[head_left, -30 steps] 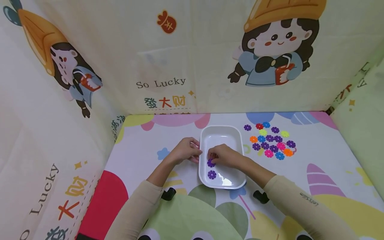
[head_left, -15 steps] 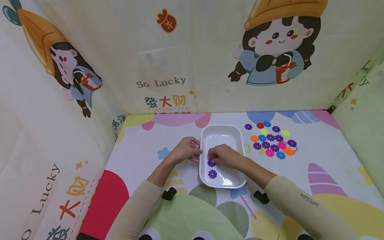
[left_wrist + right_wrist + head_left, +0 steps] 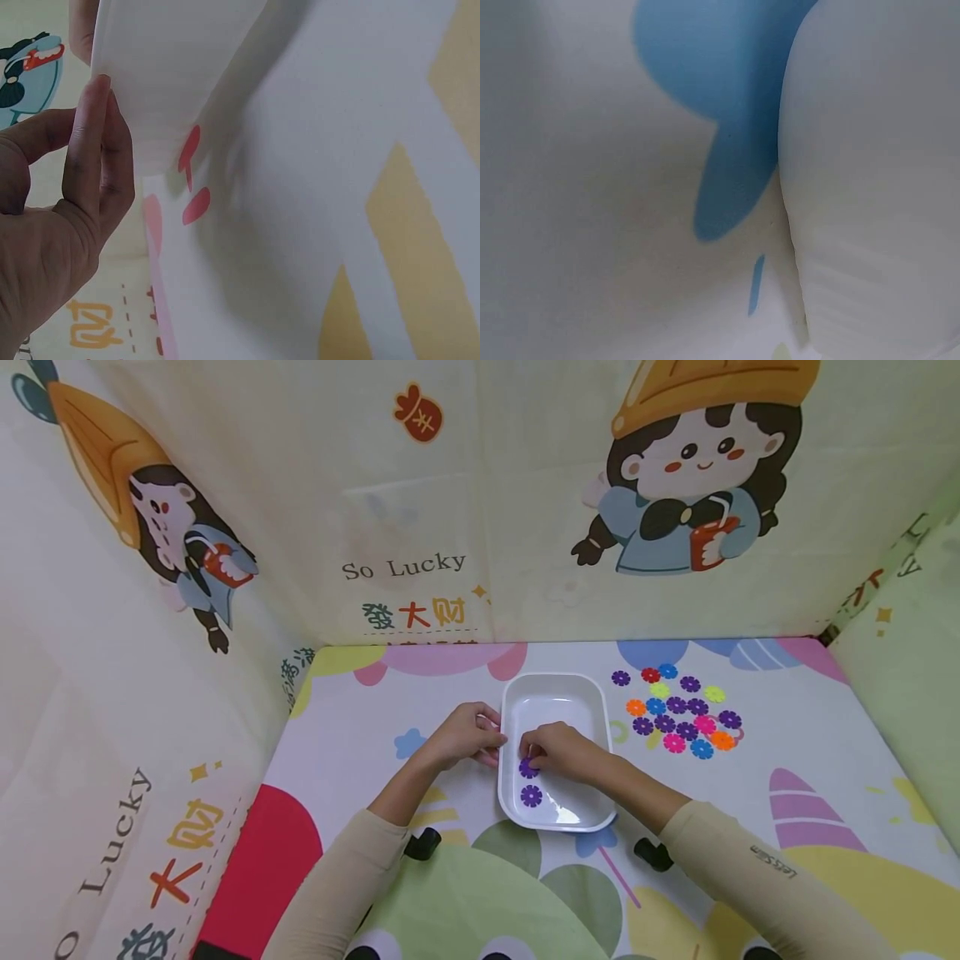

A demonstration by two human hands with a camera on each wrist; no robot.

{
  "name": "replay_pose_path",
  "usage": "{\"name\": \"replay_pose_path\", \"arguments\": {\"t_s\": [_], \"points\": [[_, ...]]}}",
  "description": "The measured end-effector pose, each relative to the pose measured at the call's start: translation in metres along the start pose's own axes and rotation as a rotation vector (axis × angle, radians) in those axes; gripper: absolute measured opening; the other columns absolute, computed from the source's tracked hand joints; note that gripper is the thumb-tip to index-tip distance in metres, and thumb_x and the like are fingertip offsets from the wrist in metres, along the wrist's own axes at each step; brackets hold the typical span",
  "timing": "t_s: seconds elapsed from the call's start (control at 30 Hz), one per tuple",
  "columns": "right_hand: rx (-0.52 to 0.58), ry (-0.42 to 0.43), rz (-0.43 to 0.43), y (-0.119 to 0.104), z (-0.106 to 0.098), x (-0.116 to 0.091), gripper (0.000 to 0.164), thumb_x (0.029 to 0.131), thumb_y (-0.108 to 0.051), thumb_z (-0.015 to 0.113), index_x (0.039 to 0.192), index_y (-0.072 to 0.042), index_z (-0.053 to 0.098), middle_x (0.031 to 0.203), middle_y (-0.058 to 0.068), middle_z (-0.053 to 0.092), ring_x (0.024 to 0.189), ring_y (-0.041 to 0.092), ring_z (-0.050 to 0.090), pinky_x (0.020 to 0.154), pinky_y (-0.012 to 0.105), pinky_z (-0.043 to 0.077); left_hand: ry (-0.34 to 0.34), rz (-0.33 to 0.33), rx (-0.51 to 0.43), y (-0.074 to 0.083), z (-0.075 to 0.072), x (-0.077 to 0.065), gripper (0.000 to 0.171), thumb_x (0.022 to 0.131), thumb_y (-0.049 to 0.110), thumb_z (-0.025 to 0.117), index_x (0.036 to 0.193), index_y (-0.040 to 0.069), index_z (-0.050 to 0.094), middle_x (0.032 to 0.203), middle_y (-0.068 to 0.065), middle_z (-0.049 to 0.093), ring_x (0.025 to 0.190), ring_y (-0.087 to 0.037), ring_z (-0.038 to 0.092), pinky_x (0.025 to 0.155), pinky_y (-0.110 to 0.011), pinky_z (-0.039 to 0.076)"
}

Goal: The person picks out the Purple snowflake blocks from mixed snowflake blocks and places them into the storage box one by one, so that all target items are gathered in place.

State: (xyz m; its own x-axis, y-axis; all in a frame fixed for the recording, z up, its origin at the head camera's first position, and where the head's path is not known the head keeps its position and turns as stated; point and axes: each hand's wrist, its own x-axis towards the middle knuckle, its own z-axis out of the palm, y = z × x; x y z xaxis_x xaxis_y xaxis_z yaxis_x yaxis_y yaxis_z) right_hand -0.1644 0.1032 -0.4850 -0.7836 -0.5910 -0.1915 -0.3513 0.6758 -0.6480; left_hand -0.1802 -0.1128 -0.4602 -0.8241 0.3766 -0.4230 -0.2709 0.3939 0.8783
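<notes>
Jerky release could skew the purple notched disc the right hand pinches; the left hand touches a white rectangular tray.

We see a table with a colourful cartoon print; on it stand a white tray, around the middle, and loosely grouped flower-shaped discs, far right.

We saw the left hand with a fingertip touching the rim of the white tray, whose shadow fell across a printed tablecloth. Yellow stripes lay on the near side, a patterned curtain on the far side.
</notes>
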Motion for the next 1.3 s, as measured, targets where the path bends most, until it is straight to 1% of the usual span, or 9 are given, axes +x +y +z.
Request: {"name": "replay_pose_path", "arguments": {"t_s": [0.3,0.5,0.63,0.83,0.97,1.13,1.23,1.3], "points": [[-0.004,0.003,0.02,0.001,0.0,0.001,0.008,0.092,-0.01,0.078,0.099,-0.014,0.075,0.083,-0.004,0.071,0.077,0.011,0.06,0.077,0.024,0.061,-0.003,0.002,-0.012,0.001,0.0,0.001,0.033,0.093,0.0,0.072,0.121,-0.005,0.056,0.089,-0.017,0.069,0.061,-0.019,0.073,0.07,-0.049,0.068],[-0.01,0.005,0.034,0.002,0.0,0.0,0.009,0.092,-0.01,0.079,0.099,-0.015,0.074,0.084,-0.004,0.072,0.078,0.012,0.061,0.08,0.027,0.063,-0.004,-0.001,-0.003,0.003,0.0,0.001,0.034,0.093,0.001,0.072,0.122,-0.005,0.055,0.094,-0.022,0.07,0.061,-0.019,0.073,0.07,-0.048,0.068],[-0.007,0.002,0.021,0.002,-0.001,0.0,0.009,0.092,-0.01,0.078,0.099,-0.015,0.074,0.085,-0.004,0.072,0.079,0.011,0.061,0.079,0.025,0.063,-0.001,-0.005,-0.001,0.003,0.0,0.0,0.033,0.093,0.001,0.072,0.121,-0.005,0.056,0.091,-0.019,0.07,0.061,-0.019,0.072,0.069,-0.048,0.068],[-0.012,0.006,-0.031,0.003,-0.004,-0.002,0.009,0.092,-0.007,0.077,0.099,-0.012,0.073,0.083,-0.003,0.071,0.077,0.01,0.06,0.074,0.022,0.06,-0.006,-0.003,-0.008,0.003,0.0,0.0,0.031,0.094,0.0,0.072,0.12,-0.006,0.056,0.089,-0.017,0.069,0.06,-0.018,0.072,0.067,-0.046,0.068],[-0.006,0.027,-0.041,0.002,-0.008,-0.007,0.011,0.092,-0.007,0.077,0.102,-0.01,0.074,0.085,-0.003,0.071,0.078,0.01,0.061,0.075,0.022,0.061,-0.009,-0.002,-0.018,0.004,0.0,-0.001,0.031,0.094,-0.001,0.071,0.12,-0.007,0.055,0.089,-0.017,0.069,0.06,-0.018,0.072,0.067,-0.047,0.068],[-0.001,0.063,-0.052,0.0,-0.017,-0.015,0.013,0.092,-0.008,0.077,0.105,-0.008,0.075,0.089,-0.002,0.072,0.08,0.011,0.062,0.077,0.024,0.063,-0.007,-0.015,-0.02,0.004,-0.001,-0.002,0.032,0.094,-0.001,0.071,0.121,-0.006,0.055,0.09,-0.016,0.069,0.062,-0.019,0.072,0.069,-0.047,0.068],[0.0,0.099,-0.056,-0.001,-0.025,-0.022,0.015,0.092,-0.009,0.078,0.107,-0.008,0.075,0.092,-0.001,0.072,0.083,0.012,0.063,0.079,0.026,0.065,-0.006,-0.021,-0.023,0.004,-0.001,-0.001,0.033,0.094,-0.001,0.071,0.121,-0.005,0.055,0.09,-0.017,0.069,0.062,-0.019,0.072,0.07,-0.048,0.068],[0.005,0.132,-0.045,-0.002,-0.031,-0.027,0.017,0.091,-0.009,0.079,0.108,-0.009,0.075,0.092,-0.001,0.072,0.084,0.013,0.063,0.08,0.027,0.066,-0.004,-0.024,-0.018,0.004,-0.001,-0.002,0.033,0.094,0.001,0.072,0.122,-0.005,0.055,0.09,-0.017,0.069,0.063,-0.02,0.073,0.071,-0.048,0.068]]}}
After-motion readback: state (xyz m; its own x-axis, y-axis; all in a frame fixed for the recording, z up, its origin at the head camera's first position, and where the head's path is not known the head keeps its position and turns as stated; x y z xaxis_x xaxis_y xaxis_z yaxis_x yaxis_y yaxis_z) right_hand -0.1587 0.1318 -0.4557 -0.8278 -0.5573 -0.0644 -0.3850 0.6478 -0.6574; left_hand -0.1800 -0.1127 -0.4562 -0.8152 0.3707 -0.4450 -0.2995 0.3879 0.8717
